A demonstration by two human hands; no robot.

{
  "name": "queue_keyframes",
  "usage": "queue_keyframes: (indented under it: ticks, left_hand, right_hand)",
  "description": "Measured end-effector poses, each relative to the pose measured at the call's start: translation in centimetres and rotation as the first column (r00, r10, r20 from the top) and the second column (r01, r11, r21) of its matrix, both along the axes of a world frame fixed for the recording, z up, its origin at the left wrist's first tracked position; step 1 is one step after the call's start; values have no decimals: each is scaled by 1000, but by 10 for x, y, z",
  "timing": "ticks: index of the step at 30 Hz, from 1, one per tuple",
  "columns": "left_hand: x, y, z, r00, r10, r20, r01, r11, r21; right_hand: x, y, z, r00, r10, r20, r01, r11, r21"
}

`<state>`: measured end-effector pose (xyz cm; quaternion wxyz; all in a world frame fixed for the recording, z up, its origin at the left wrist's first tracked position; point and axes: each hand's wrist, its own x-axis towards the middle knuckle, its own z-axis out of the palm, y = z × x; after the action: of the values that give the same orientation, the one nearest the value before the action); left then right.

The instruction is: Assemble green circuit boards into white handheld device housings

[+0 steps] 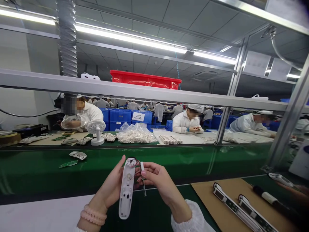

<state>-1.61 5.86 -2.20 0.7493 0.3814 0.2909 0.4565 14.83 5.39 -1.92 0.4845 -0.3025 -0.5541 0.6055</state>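
Note:
My left hand (109,185) grips a long white plastic housing (126,190) upright, with thin red and black wires (133,163) at its top end. My right hand (156,180) is next to the housing's upper end, its fingers pinching a small white strip (142,166) with a thin metal pin (144,187) below it. Two long white-and-black device panels (238,209) lie on a brown cardboard sheet (224,201) to my right. A black-and-cream tool handle (267,196) lies beyond them.
A green circuit board (68,163) and a metal-backed part (78,155) lie on the green conveyor belt (149,164). Beyond stand a white desk fan (96,129) and a bag of small parts (136,134). Co-workers in white sit behind. An overhead shelf bar (145,91) crosses the view.

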Motion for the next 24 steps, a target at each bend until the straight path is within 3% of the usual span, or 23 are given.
queue_keyframes:
  ticks: [4,8,15,21,24]
  left_hand:
    - [-2,2,-2,999,22,-39,-23,1000,-16]
    - [-3,3,-1,983,171,-65,-164,981,107]
    - [5,-1,1,899,425,-106,-394,890,230]
    - [12,-10,1,905,400,-144,-369,907,201]
    - [12,-11,2,916,373,-146,-335,914,229]
  right_hand:
    - [2,1,1,1000,-29,7,29,1000,7]
    - [1,0,1,997,-73,33,72,996,52]
    - [-19,-14,-5,966,-244,85,220,949,226]
    - [-33,-24,-9,892,-373,254,250,877,410]
    - [-33,-24,-7,906,-351,237,233,881,412]
